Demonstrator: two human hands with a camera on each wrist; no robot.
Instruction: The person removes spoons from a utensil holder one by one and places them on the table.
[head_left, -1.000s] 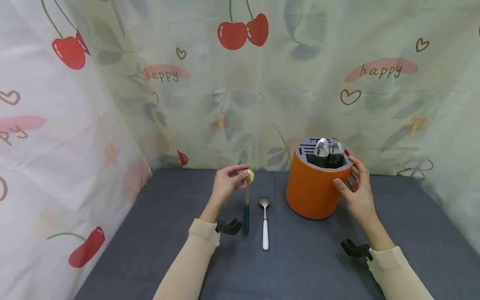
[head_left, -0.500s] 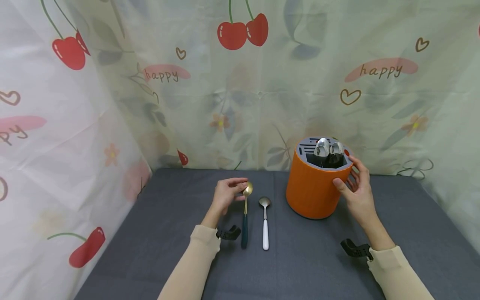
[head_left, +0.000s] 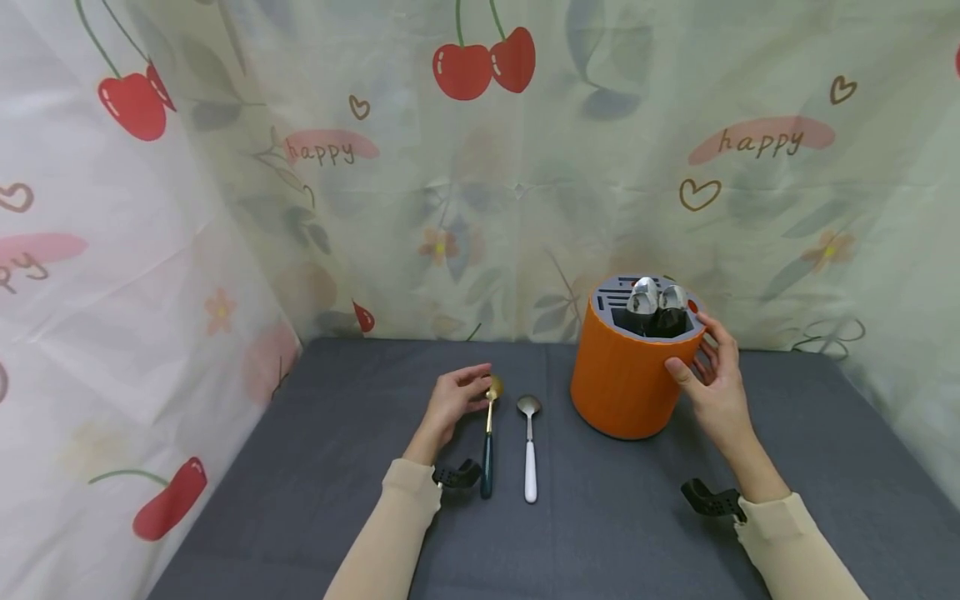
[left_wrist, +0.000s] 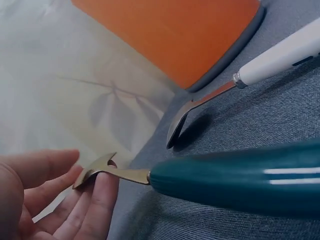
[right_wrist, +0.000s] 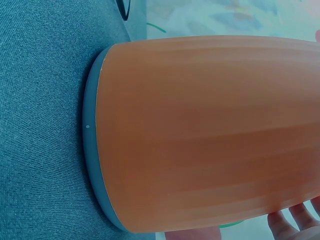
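Observation:
A gold spoon with a dark green handle (head_left: 487, 465) lies along the dark tabletop. My left hand (head_left: 454, 402) is at its bowl; in the left wrist view the fingers (left_wrist: 102, 202) touch the bowl from beneath and the thumb stands apart from it. To its right lies a spoon with a white handle (head_left: 530, 471). My right hand (head_left: 716, 392) holds the right side of an orange utensil holder (head_left: 626, 387), thumb on the front, index finger at the rim. In the right wrist view several fingertips (right_wrist: 280, 227) meet the holder's wall.
Two silver-topped pieces (head_left: 657, 298) with black lower parts stand in the holder's slotted grey top. A printed curtain (head_left: 517, 250) closes off the back and the left side of the dark table (head_left: 360, 383).
My left hand has come down and nearer with the green-handled spoon, which has gone from held upright-tilted to lying down; the thumb has parted from it. The right hand stays on the holder.

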